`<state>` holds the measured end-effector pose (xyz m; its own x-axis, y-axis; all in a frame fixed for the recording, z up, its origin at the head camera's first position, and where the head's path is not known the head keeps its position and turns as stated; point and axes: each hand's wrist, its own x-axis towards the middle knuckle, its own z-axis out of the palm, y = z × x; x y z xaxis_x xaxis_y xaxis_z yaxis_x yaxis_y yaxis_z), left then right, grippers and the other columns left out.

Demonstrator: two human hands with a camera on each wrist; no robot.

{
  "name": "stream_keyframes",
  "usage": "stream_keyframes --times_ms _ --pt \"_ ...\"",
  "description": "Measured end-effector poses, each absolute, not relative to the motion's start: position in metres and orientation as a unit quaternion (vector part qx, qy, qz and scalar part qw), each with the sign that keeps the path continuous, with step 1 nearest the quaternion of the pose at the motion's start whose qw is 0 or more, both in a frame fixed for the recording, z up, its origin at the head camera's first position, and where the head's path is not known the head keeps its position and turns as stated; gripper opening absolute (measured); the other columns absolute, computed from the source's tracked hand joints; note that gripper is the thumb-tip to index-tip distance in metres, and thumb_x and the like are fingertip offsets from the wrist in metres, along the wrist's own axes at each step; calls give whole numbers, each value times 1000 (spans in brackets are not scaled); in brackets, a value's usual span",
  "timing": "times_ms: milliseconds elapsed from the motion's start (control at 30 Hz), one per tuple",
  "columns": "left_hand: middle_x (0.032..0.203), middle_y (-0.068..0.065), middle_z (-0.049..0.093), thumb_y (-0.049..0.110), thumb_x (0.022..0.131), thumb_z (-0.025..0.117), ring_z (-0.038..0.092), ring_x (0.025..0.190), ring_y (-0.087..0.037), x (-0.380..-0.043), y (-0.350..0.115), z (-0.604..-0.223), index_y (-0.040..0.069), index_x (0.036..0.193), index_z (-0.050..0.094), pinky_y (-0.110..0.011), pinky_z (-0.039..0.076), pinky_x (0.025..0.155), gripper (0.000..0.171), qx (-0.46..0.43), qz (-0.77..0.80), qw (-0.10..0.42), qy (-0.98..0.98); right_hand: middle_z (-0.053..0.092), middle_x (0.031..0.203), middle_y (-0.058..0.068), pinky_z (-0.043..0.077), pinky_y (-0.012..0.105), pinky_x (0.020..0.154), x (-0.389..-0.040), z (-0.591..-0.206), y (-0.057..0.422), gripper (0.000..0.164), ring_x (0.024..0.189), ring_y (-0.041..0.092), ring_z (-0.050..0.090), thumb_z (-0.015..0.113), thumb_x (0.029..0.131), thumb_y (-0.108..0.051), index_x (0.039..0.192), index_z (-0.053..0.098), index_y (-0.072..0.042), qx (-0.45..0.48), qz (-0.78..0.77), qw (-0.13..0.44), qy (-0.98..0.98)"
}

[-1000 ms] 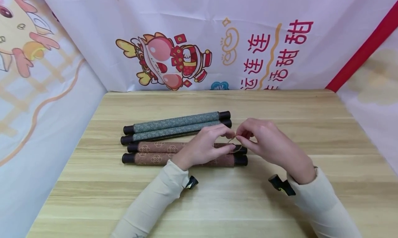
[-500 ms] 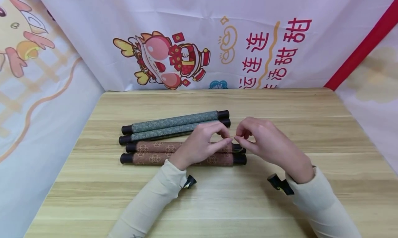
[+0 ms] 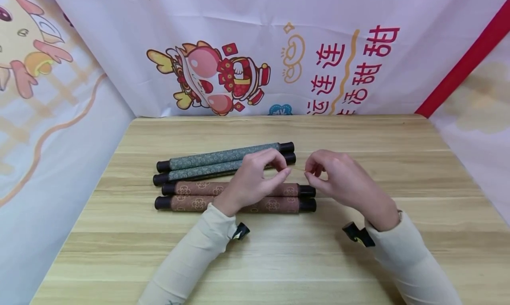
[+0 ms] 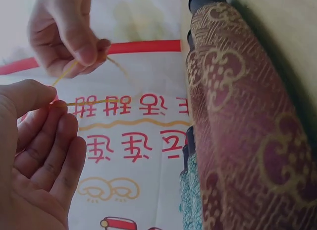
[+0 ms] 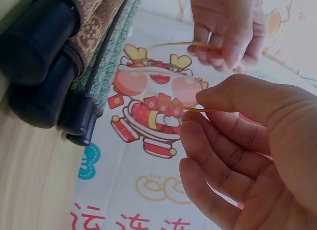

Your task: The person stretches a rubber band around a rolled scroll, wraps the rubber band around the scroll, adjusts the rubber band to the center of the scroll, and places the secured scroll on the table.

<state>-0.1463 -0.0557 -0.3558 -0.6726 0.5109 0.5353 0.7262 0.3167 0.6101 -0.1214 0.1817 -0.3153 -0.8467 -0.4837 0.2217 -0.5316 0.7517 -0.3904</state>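
Left hand [image 3: 253, 181] pinches one part of a thin yellow cord [image 4: 91, 102] between thumb and finger; right hand [image 3: 343, 181] pinches another part likewise; cord spans the gap above the wooden table [image 3: 299, 260]; two brown patterned rolls [image 3: 195, 203] lie beneath the left hand; two green rolls [image 3: 223, 155] lie just beyond.

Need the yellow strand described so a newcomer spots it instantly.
On the wooden table lie green rolls and brown rolls with dark ends. Near the ends on the person's right, the left hand and right hand pinch the yellow strand between them. Unlike the thick, straight, patterned rolls, it is thin, plain and curved.
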Motion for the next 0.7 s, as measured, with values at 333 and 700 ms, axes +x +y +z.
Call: stream_keyframes --times_ms 333,700 --pt "91 -1 73 14 100 73 70 86 -11 -154 -69 -353 11 95 69 -35 62 82 7 -334 -454 132 -815 74 83 0 62 34 71 -137 -327 193 8 76 11 68 75 92 -5 87 73 -11 263 260 67 -927" --pt "91 -1 73 14 100 73 69 84 -11 -159 -74 -354 11 95 69 -31 60 80 7 -294 -454 109 -834 76 90 -3 62 31 74 -147 -333 203 4 84 12 72 74 98 -14 95 76 -14 227 344 29 -911"
